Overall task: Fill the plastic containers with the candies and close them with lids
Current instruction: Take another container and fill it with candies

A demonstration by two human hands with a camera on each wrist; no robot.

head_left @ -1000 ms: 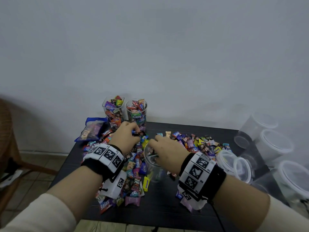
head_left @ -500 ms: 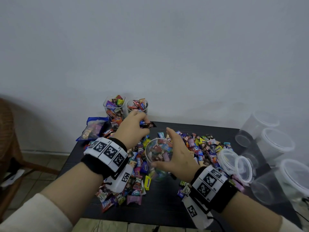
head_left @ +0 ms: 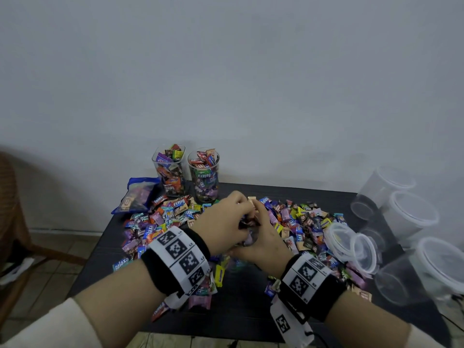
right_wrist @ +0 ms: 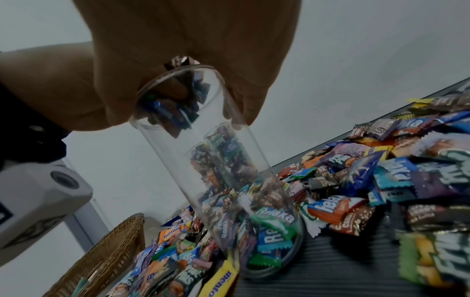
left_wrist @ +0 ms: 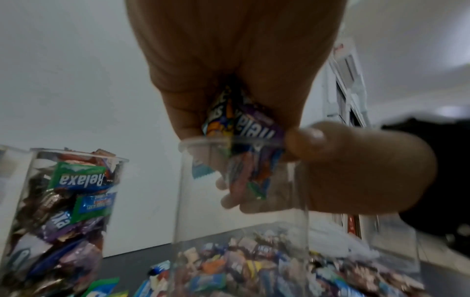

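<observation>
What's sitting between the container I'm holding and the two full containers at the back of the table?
In the head view, loose candies cover the table between the held container and the two filled containers.

Left hand (head_left: 223, 223): fingers bunched downward, pinching a clutch of candies (left_wrist: 242, 124), just above the right grip.
Right hand (head_left: 263, 237): thumb and fingers wrapped round the container (right_wrist: 216, 160) near its rim.
Forearms: both reach forward, wristbands on.

I see candies (head_left: 296, 222) covering the middle of the counter (head_left: 241, 312); two full containers (head_left: 187, 172) block the far side, only the near strip is free.
</observation>
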